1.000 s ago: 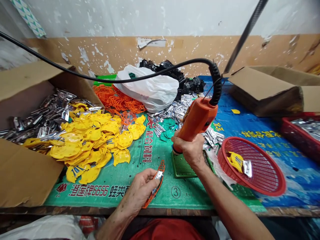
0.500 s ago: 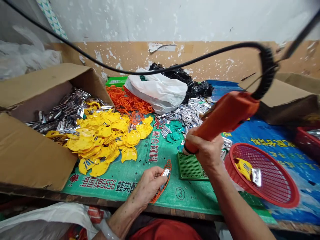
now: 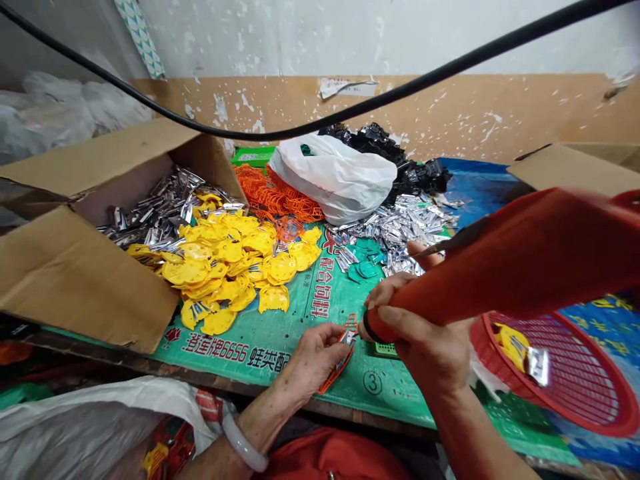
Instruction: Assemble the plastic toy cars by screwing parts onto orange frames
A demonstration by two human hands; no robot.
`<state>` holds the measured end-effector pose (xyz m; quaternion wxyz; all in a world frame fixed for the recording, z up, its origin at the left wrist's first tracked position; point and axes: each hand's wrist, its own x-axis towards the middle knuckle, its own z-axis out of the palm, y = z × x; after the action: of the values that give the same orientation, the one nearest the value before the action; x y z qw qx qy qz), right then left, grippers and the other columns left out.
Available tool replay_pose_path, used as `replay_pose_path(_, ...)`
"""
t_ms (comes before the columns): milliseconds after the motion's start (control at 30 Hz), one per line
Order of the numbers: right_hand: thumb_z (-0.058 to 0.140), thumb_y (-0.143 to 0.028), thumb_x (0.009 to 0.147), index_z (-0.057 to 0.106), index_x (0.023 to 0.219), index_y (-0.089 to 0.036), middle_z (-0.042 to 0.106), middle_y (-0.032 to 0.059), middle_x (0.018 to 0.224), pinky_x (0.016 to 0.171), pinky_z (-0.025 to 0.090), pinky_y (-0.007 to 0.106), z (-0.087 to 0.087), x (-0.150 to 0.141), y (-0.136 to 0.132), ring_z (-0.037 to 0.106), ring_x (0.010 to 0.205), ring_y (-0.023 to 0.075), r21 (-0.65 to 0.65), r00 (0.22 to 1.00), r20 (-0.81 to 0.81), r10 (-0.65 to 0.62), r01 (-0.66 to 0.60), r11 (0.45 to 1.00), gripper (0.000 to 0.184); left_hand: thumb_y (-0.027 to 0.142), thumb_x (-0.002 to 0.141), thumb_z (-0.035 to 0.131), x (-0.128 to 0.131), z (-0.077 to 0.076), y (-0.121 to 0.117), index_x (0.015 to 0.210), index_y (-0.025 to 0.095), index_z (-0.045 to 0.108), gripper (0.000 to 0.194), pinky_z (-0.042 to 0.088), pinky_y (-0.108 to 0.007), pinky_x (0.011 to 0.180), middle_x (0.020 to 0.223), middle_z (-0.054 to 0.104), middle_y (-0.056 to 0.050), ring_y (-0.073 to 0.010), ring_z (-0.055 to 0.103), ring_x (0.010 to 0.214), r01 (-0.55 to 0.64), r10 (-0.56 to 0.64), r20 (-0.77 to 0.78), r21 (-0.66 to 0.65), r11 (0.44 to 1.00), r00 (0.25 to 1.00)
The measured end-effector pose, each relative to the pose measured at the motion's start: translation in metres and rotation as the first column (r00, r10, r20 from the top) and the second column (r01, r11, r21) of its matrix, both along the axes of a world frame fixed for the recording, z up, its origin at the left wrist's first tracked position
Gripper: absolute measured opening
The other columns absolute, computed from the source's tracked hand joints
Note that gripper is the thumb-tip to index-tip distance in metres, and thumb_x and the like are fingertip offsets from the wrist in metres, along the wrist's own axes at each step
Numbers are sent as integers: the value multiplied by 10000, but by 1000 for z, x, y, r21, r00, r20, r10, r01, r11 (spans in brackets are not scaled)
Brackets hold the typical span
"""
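- Your left hand [image 3: 310, 360] pinches an orange strip [image 3: 336, 372] and foil tag [image 3: 347, 337] on the green mat [image 3: 373, 400].
- Your right hand [image 3: 425, 340] wraps an orange tool [image 3: 520, 260] above the mat.
- Strip looks light, thin, and bendy: hold its edges. Foil may slip: pinch it firmly.

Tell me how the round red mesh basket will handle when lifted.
The red mesh basket looks light, given its open plastic weave, and probably stiff, given its thick rim. Being shallow, it could let the yellow piece inside slide out.
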<state>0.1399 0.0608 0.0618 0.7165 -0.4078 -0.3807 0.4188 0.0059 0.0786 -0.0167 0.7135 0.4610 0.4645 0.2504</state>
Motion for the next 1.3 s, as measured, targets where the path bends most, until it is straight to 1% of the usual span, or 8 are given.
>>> replay_pose_path(133, 696, -96, 615, 582, 656, -193, 611, -25, 604, 470, 466, 244, -2, -3, 4, 595, 597, 138, 23, 999, 38, 12, -13, 1000, 156, 328, 648, 693, 0, 2, 0, 834, 125, 664, 277, 348, -248, 577, 719, 618, -18, -123, 495, 631, -13, 13, 24, -10, 1000, 1000)
replay_pose_path(400, 712, -115, 614, 606, 802, -209, 609, -38, 619, 515, 482, 277, -11, -2, 6, 585, 590, 142, 19, 997, 82, -13, 11, 1000, 236, 291, 613, 704, 1, 3, 1, 797, 125, 654, 253, 328, -241, 569, 689, 615, -1, -101, 479, 588, -35, 37, 41, -38, 999, 998)
replay_pose_path(600, 705, -138, 607, 604, 769, -202, 618, -26, 632, 549, 488, 301, -16, -1, 6, 574, 566, 139, 19, 987, 161, -6, 3, 1000, 201, 236, 593, 699, 1, 4, 2, 775, 135, 663, 211, 341, -233, 580, 684, 619, 13, -97, 490, 594, -54, 57, 59, -62, 997, 997)
replay_pose_path(800, 709, -163, 612, 608, 737, -205, 612, -17, 640, 559, 495, 318, -18, -1, 5, 570, 578, 147, -3, 980, 198, -16, 17, 1000, 166, 266, 595, 708, 0, 2, 1, 769, 141, 673, 218, 324, -241, 560, 668, 612, 9, -106, 476, 578, -50, 52, 54, -41, 998, 997)
replay_pose_path(967, 686, -145, 639, 582, 704, -208, 605, -20, 655, 564, 482, 321, -19, -1, 2, 562, 587, 143, -6, 976, 217, 22, -22, 1000, 138, 307, 596, 722, 1, 2, -1, 759, 134, 667, 244, 319, -245, 562, 660, 612, 1, -112, 472, 582, -47, 51, 82, -50, 998, 995)
replay_pose_path(1067, 683, -83, 624, 582, 911, -237, 616, -47, 660, 574, 473, 317, -19, -2, 1, 570, 576, 142, -20, 976, 214, 42, -38, 999, 341, 325, 595, 737, 3, 0, -2, 759, 134, 665, 261, 321, -242, 564, 670, 605, 5, -115, 474, 598, -47, 54, 123, -56, 997, 991)
replay_pose_path(1167, 686, -45, 610, 467, 1138, -288, 624, -79, 657, 618, 481, 322, -20, -3, 2, 581, 582, 144, -23, 972, 230, 47, -43, 999, 622, 317, 590, 741, 3, -1, -3, 742, 133, 664, 250, 324, -239, 564, 660, 599, 12, -116, 476, 606, -59, 65, 135, -51, 997, 989)
replay_pose_path(1300, 678, -54, 619, 435, 1126, -285, 619, -83, 658, 610, 480, 319, -23, -2, 2, 568, 570, 138, -1, 968, 246, 57, -59, 998, 608, 313, 584, 738, 4, -1, -3, 751, 126, 659, 263, 316, -237, 538, 635, 589, 20, -105, 455, 557, -63, 74, 136, -80, 995, 988)
